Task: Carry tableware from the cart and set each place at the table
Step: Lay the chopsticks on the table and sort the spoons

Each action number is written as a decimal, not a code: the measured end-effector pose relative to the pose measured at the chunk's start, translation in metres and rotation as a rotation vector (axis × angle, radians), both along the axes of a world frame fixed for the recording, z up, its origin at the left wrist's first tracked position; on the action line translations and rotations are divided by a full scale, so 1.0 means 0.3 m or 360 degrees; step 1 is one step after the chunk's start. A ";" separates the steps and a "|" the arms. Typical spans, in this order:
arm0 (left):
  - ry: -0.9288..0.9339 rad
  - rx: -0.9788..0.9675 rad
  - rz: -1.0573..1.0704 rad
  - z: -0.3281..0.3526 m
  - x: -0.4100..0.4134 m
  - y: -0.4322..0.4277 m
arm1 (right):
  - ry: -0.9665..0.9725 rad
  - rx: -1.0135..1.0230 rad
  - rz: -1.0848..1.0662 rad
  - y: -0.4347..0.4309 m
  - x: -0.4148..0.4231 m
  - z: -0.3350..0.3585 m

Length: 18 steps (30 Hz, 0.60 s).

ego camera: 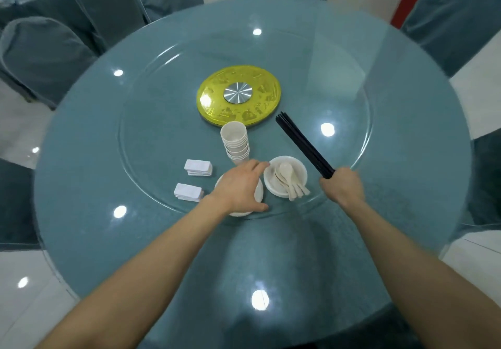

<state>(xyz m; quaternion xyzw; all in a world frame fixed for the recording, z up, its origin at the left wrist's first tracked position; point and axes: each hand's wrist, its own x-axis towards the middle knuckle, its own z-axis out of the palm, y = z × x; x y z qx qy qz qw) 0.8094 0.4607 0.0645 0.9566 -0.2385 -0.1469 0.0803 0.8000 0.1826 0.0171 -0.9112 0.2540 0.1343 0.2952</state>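
Note:
My left hand (pixel 240 187) lies over a stack of white plates (pixel 259 192) at the near edge of the glass turntable, fingers spread on top and thumb against the near rim. My right hand (pixel 343 184) grips a bundle of black chopsticks (pixel 302 142) that points up and left toward the table's middle. Between the hands stands a stack of white bowls (pixel 284 186) holding several white spoons (pixel 291 183). A tilted stack of white cups (pixel 235 142) stands just beyond my left hand.
Two small piles of white folded towels (pixel 198 167) (pixel 188 192) lie left of the plates. A yellow disc with a metal hub (pixel 238 95) marks the centre of the round teal table (pixel 271 253). Covered chairs (pixel 40 56) ring the table.

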 end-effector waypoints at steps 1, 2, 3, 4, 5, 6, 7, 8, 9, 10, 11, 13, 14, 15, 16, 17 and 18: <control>0.0019 -0.0008 -0.0036 -0.020 0.019 -0.025 | 0.0016 -0.0010 0.0017 -0.002 0.012 -0.013; 0.0033 -0.0022 -0.0061 -0.044 0.043 -0.052 | 0.0021 -0.0020 0.0032 -0.007 0.026 -0.026; 0.0044 -0.0043 -0.0068 -0.070 0.069 -0.081 | 0.0032 -0.0033 0.0050 -0.015 0.041 -0.036; 0.0048 -0.0051 -0.0070 -0.086 0.087 -0.107 | 0.0044 -0.0045 0.0076 -0.018 0.048 -0.046; 0.0052 -0.0048 -0.0075 -0.097 0.103 -0.134 | 0.0053 -0.0061 0.0099 -0.022 0.057 -0.057; 0.0056 -0.0035 -0.0079 -0.108 0.120 -0.160 | 0.0067 -0.0074 0.0113 -0.026 0.067 -0.068; 0.0060 -0.0014 -0.0091 -0.118 0.137 -0.185 | 0.0082 -0.0088 0.0120 -0.032 0.078 -0.078; 0.0066 0.0007 -0.0114 -0.127 0.153 -0.205 | 0.0093 -0.0094 0.0129 -0.037 0.089 -0.088; 0.0074 0.0030 -0.0149 -0.136 0.167 -0.219 | 0.0103 -0.0100 0.0136 -0.039 0.097 -0.096; 0.0091 0.0058 -0.0190 -0.143 0.179 -0.230 | 0.0114 -0.0105 0.0139 -0.040 0.106 -0.102; 0.0111 0.0089 -0.0223 -0.148 0.188 -0.237 | 0.0119 -0.0105 0.0138 -0.039 0.113 -0.104; 0.0132 0.0130 -0.0262 -0.160 0.199 -0.242 | 0.0116 -0.0084 0.0135 -0.039 0.123 -0.117; 0.0120 0.0141 -0.0276 -0.163 0.207 -0.242 | 0.0117 -0.0058 0.0130 -0.038 0.132 -0.125; 0.0099 0.0147 -0.0280 -0.165 0.214 -0.241 | 0.0120 -0.0033 0.0119 -0.035 0.137 -0.129; 0.0082 0.0149 -0.0272 -0.165 0.223 -0.238 | 0.0118 -0.0011 0.0104 -0.032 0.143 -0.133; 0.0077 0.0149 -0.0259 -0.162 0.235 -0.235 | 0.0116 -0.0001 0.0091 -0.029 0.148 -0.134; 0.0073 0.0156 -0.0241 -0.156 0.248 -0.232 | 0.0112 0.0001 0.0090 -0.023 0.151 -0.133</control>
